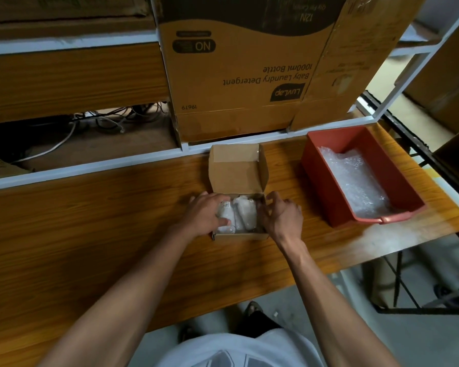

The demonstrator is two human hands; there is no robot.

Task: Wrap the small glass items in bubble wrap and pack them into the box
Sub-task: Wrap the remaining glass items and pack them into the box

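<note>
Small cardboard box (240, 235) sits at centre of frame on the wooden table (90, 221), lid flap (235, 170) standing open toward the top of the frame. Inside: two bubble-wrapped bundles lying side by side. Left bundle (227, 217) carries a small label near its upper end; right bundle (245, 214) lies just beside it, the two touching.

Left hand (206, 217) is over the left side of the box, fingers curled round the left bundle, thumb lying across its lower part. Right hand (280, 217) is at the right wall of the box, fingers bent inward, tips at the edge of the right bundle; whether it grips the bundle or only the box wall, cannot tell.

Right of frame: red plastic tray (316, 168), well apart from the box, holding loose bubble wrap (355, 186).

Upper centre of frame: large printed carton (236, 75) on a white-framed shelf (64, 45). Upper left: cables (64, 136) in the recess below the shelf.
</note>
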